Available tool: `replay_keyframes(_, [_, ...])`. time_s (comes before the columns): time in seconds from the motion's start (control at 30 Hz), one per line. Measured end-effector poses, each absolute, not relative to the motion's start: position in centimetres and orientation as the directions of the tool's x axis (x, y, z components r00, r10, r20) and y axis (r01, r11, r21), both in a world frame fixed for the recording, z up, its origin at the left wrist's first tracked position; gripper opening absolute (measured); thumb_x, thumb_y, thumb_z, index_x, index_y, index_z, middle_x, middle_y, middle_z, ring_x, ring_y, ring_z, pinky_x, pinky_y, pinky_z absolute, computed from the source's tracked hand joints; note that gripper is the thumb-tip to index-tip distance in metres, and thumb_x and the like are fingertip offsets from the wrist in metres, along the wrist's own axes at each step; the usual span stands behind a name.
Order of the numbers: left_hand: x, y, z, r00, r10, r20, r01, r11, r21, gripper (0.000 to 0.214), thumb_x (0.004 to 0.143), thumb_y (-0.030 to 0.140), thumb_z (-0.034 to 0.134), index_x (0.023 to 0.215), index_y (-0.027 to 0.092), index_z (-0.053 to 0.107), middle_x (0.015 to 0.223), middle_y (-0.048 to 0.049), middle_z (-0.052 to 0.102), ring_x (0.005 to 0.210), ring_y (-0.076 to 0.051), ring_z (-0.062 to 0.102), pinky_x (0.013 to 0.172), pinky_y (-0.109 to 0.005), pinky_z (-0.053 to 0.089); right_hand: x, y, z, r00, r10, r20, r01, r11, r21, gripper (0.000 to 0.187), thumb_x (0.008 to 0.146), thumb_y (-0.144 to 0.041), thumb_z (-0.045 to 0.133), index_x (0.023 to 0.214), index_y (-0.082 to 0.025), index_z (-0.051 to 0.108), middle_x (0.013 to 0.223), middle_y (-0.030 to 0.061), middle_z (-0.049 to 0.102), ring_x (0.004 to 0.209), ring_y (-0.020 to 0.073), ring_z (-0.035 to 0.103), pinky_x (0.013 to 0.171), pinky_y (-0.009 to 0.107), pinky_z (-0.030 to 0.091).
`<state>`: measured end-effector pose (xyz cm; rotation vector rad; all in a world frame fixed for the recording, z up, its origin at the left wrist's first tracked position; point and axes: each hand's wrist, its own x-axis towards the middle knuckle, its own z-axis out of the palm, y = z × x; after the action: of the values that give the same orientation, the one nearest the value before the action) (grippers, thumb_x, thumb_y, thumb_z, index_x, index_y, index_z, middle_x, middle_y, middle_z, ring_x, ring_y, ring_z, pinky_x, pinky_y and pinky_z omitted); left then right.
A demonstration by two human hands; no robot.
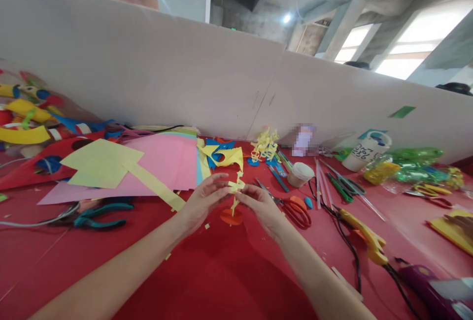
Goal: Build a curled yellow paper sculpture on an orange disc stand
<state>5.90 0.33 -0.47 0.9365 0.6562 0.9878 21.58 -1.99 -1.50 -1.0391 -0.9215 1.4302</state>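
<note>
Between my fingertips is a small pale-yellow folded paper piece (235, 187) with narrow strips, held above the red table. My left hand (207, 196) pinches it from the left, thumb and forefinger closed. From the right, my right hand (261, 206) pinches the same piece. A thin yellow strip hangs below it over an orange paper disc (231, 217) on the table. Behind my hands lies a cut yellow paper scrap (225, 156). Red-handled scissors (297, 212) rest just right of my right hand.
Pink paper sheets (162, 162) and teal-handled pliers (99, 215) are at left. A cluster of curled yellow paper shapes (265, 144) stands by the white partition (148, 64). To the right are a white cup (300, 174), a yellow glue gun (364, 236) with its cable, and another person's hand (461, 222).
</note>
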Motion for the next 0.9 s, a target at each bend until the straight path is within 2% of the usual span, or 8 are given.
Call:
replay_keyframes(0.1, [6.2, 0.0, -0.5, 0.476, 0.875, -0.091, -0.296, 0.257, 0.920, 0.037, 0.068, 0.027, 0.070, 0.101, 0.022, 0.055, 0.090, -0.0029, 0.066, 0.089, -0.018, 0.061, 0.084, -0.033, 0.043, 21.7, -1.7, -1.3, 0.033, 0.994, -0.105, -0.338, -0.088, -0.937, 0.027, 0.051, -0.031, 0.080, 0.067, -0.017, 0.063, 0.068, -0.0022, 0.063, 0.067, 0.0106, 0.056, 0.072, 0.025, 0.042])
replay_keyframes(0.23, [6.7, -0.3, -0.8, 0.440, 0.891, -0.109, -0.131, 0.183, 0.974, 0.038, 0.065, 0.023, 0.071, 0.098, 0.020, 0.053, 0.080, -0.0019, 0.066, 0.086, -0.020, 0.062, 0.083, -0.036, 0.044, 21.8, -1.5, -1.3, 0.104, 0.990, -0.093, -0.319, -0.055, -0.946, 0.027, 0.050, -0.032, 0.080, 0.065, -0.017, 0.062, 0.063, -0.0037, 0.061, 0.061, 0.0098, 0.054, 0.067, 0.024, 0.042])
replay_keyframes(0.37, [6.7, -0.2, -0.9, 0.403, 0.909, -0.103, -0.055, 0.136, 0.989, 0.034, 0.064, 0.021, 0.069, 0.093, 0.019, 0.051, 0.078, -0.0018, 0.066, 0.084, -0.020, 0.063, 0.080, -0.036, 0.045, 21.7, -1.4, -1.6, 0.108, 0.992, -0.066, -0.237, -0.038, -0.971, 0.030, 0.052, -0.038, 0.078, 0.067, -0.017, 0.061, 0.065, -0.0021, 0.062, 0.063, 0.0116, 0.055, 0.067, 0.026, 0.043])
replay_keyframes(0.5, [6.2, 0.2, -1.1, 0.348, 0.930, -0.117, -0.002, 0.125, 0.992, 0.035, 0.065, 0.026, 0.069, 0.093, 0.019, 0.050, 0.078, -0.0016, 0.066, 0.082, -0.020, 0.064, 0.077, -0.034, 0.045, 22.2, -1.3, -1.3, 0.024, 1.000, 0.000, -0.077, 0.002, -0.997, 0.033, 0.063, -0.045, 0.068, 0.080, -0.018, 0.058, 0.074, 0.0012, 0.064, 0.073, 0.0155, 0.060, 0.074, 0.030, 0.044])
replay_keyframes(0.63, [5.6, 0.8, -1.4, 0.332, 0.936, -0.120, 0.061, 0.105, 0.993, 0.034, 0.064, 0.028, 0.069, 0.093, 0.020, 0.052, 0.076, -0.0014, 0.066, 0.079, -0.020, 0.064, 0.073, -0.033, 0.046, 23.9, -1.6, 0.0, -0.090, 0.992, 0.089, 0.110, 0.099, -0.989, 0.018, 0.078, -0.038, 0.052, 0.082, -0.022, 0.046, 0.071, -0.0004, 0.061, 0.067, 0.0153, 0.061, 0.070, 0.032, 0.046])
replay_keyframes(0.73, [5.4, 1.1, -1.4, 0.336, 0.934, -0.121, 0.110, 0.089, 0.990, 0.029, 0.064, 0.028, 0.068, 0.086, 0.020, 0.050, 0.072, -0.0008, 0.066, 0.074, -0.019, 0.065, 0.068, -0.031, 0.046, 25.2, -2.5, 1.7, -0.221, 0.963, 0.153, 0.382, 0.230, -0.895, 0.006, 0.081, -0.023, 0.045, 0.082, -0.021, 0.052, 0.080, 0.0012, 0.062, 0.073, 0.0152, 0.060, 0.070, 0.030, 0.044])
replay_keyframes(0.8, [5.3, 1.1, -1.2, 0.336, 0.935, -0.115, 0.186, 0.054, 0.981, 0.026, 0.064, 0.028, 0.067, 0.081, 0.021, 0.049, 0.071, -0.0009, 0.066, 0.075, -0.020, 0.065, 0.066, -0.030, 0.045, 25.7, -3.3, 2.8, -0.308, 0.942, 0.131, 0.554, 0.289, -0.781, 0.017, 0.081, -0.016, 0.043, 0.084, -0.022, 0.059, 0.086, 0.0018, 0.065, 0.080, 0.0166, 0.060, 0.072, 0.030, 0.043])
replay_keyframes(0.9, [5.3, 0.9, -0.6, 0.360, 0.932, -0.049, 0.309, -0.069, 0.949, 0.020, 0.064, 0.025, 0.065, 0.076, 0.021, 0.049, 0.073, -0.0005, 0.066, 0.081, -0.022, 0.064, 0.067, -0.031, 0.044, 25.6, -4.3, 3.8, -0.382, 0.921, 0.072, 0.685, 0.335, -0.647, 0.026, 0.079, -0.010, 0.045, 0.088, -0.023, 0.065, 0.092, 0.0021, 0.068, 0.085, 0.0186, 0.062, 0.074, 0.030, 0.043])
